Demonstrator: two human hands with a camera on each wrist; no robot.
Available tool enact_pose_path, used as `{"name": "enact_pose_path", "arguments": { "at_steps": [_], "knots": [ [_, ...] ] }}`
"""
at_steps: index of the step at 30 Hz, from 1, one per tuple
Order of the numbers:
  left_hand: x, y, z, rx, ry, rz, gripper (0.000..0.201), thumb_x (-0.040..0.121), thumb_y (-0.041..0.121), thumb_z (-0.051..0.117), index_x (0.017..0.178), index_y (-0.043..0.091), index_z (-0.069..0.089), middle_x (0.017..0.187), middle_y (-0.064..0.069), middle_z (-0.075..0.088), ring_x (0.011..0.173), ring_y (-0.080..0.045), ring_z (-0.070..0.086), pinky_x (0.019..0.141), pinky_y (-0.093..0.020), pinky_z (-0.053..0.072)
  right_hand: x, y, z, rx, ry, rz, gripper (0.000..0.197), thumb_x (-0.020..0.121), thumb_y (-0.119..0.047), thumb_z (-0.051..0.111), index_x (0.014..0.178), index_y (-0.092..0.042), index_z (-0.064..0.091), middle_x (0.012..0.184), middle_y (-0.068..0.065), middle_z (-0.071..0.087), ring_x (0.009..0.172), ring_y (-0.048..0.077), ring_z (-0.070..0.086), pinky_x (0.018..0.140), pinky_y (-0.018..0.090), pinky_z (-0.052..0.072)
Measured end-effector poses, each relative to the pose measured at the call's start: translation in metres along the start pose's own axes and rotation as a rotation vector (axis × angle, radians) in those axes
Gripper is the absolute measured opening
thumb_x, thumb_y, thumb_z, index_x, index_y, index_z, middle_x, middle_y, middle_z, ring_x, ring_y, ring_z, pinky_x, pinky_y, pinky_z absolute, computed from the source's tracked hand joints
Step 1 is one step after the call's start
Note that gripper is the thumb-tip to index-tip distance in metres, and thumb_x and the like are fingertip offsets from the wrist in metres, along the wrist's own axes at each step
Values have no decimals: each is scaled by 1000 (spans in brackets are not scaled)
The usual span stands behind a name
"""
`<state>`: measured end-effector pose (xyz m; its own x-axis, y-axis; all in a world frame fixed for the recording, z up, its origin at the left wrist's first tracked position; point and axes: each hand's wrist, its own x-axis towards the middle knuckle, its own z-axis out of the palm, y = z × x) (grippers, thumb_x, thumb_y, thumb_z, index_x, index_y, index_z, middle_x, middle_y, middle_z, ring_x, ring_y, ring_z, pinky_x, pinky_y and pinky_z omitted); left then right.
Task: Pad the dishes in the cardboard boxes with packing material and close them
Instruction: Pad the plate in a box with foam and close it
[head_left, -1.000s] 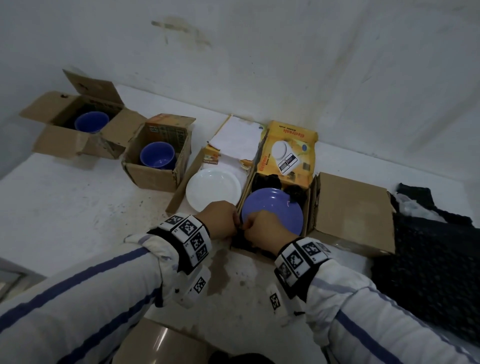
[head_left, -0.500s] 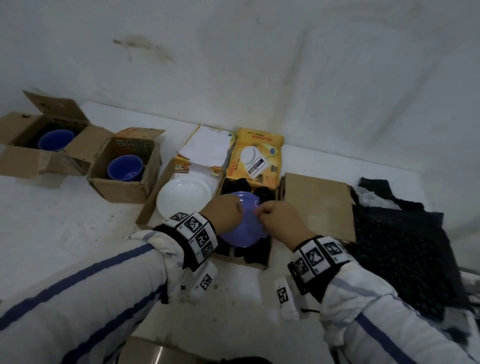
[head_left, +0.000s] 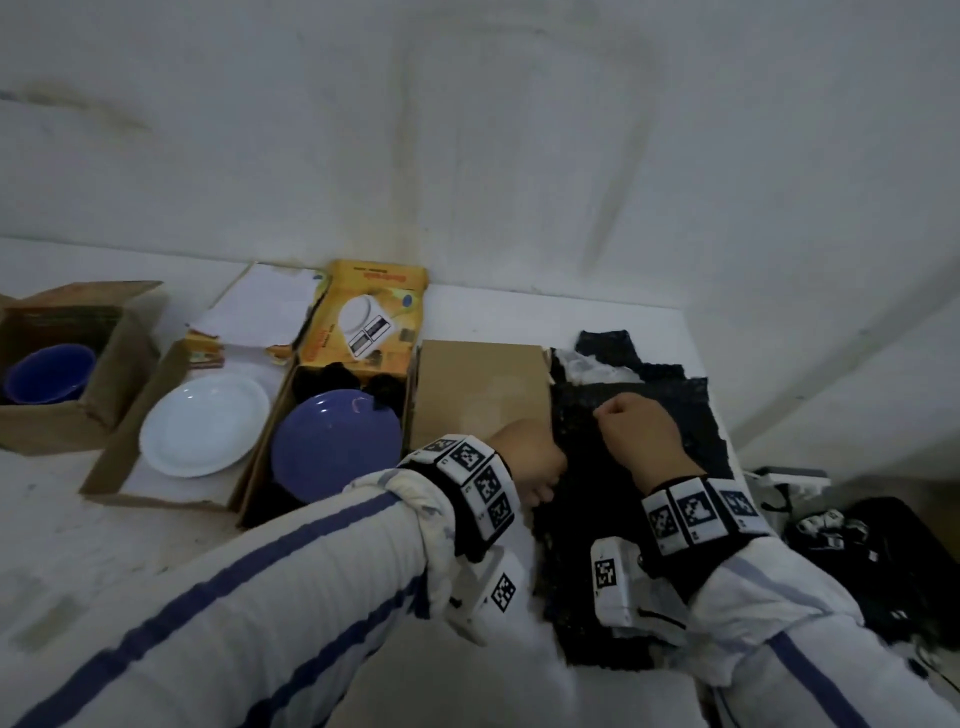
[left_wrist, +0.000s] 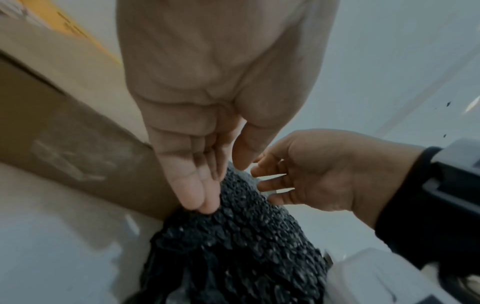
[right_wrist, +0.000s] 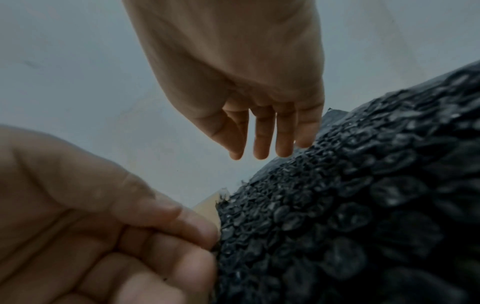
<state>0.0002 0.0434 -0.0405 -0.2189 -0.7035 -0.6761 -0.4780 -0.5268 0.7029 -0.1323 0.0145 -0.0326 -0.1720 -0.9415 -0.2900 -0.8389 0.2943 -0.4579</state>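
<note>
Black bubble wrap (head_left: 639, 467) lies at right, just beside closed brown box (head_left: 480, 384). Our left hand (head_left: 530, 462) pinches its near-left edge; right hand (head_left: 636, 434) reaches w/ fingers loose. We're fetching padding; next, prob. lift a sheet left to blue plate (head_left: 336, 446).

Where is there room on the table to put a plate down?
Bare tabletop lies in front of the white plate's box. Crowded: the closed box sits against the black bubble wrap, where both hands are.
</note>
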Motion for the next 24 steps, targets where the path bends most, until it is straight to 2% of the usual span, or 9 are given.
{"name": "enact_pose_path", "arguments": {
  "at_steps": [2,4,7,9,12,15,18,21,24],
  "knots": [
    [7,-1,9,80,76,31,18,93,11,50,102,0,60,81,-9,60,58,-16,56,50,-23,48,1,5,2,69,-40,10,20,91,-14,44,93,-17,63,109,9,64,101,28,59,84,35,48],
    [11,0,17,80,98,35,26,91,16,54,110,-1,60,77,-7,59,58,-16,56,52,-23,49,0,10,3,136,-55,18,19,90,-12,44,86,-20,61,106,9,64,98,29,60,84,38,49],
    [11,2,26,-68,62,-3,18,89,24,61,85,6,59,71,-7,55,60,-20,53,58,-29,44,-1,14,6,198,-76,18,19,88,-10,45,83,-21,60,102,6,62,97,26,58,86,38,49],
    [11,4,29,-194,67,-6,19,88,19,63,74,11,53,71,-6,54,58,-18,51,57,-29,43,-3,15,7,216,-79,12,17,88,-11,46,84,-21,60,101,4,62,98,25,58,89,39,50],
    [8,9,31,-280,50,0,10,91,15,56,82,14,57,78,-3,56,65,-14,55,60,-26,48,-4,14,4,255,-87,2,18,87,-11,48,79,-22,59,99,5,62,99,25,59,91,42,50],
    [5,12,34,-251,52,81,4,92,19,55,90,16,57,81,-4,53,66,-13,51,61,-25,47,-5,12,1,299,-90,-19,20,86,-8,47,76,-21,59,94,4,61,101,27,59,91,44,49],
    [4,14,35,-253,96,207,24,90,12,55,67,17,50,62,-3,45,55,-15,45,56,-27,42,-6,7,-4,350,-62,-25,17,86,-10,49,79,-16,64,99,8,65,99,27,60,90,44,50],
    [0,14,25,-271,200,292,41,81,13,60,45,21,41,46,-1,38,46,-18,36,50,-30,27,-6,-4,-7,436,-53,-69,16,87,-15,53,84,-10,68,100,13,67,99,29,61,91,44,49],
    [-7,6,0,-335,330,285,30,66,11,66,54,19,40,55,-1,42,58,-20,43,59,-32,33,-8,-19,-8,643,-76,-66,19,89,-13,54,72,-16,62,83,7,67,83,25,62,73,35,49]
  ]
}}
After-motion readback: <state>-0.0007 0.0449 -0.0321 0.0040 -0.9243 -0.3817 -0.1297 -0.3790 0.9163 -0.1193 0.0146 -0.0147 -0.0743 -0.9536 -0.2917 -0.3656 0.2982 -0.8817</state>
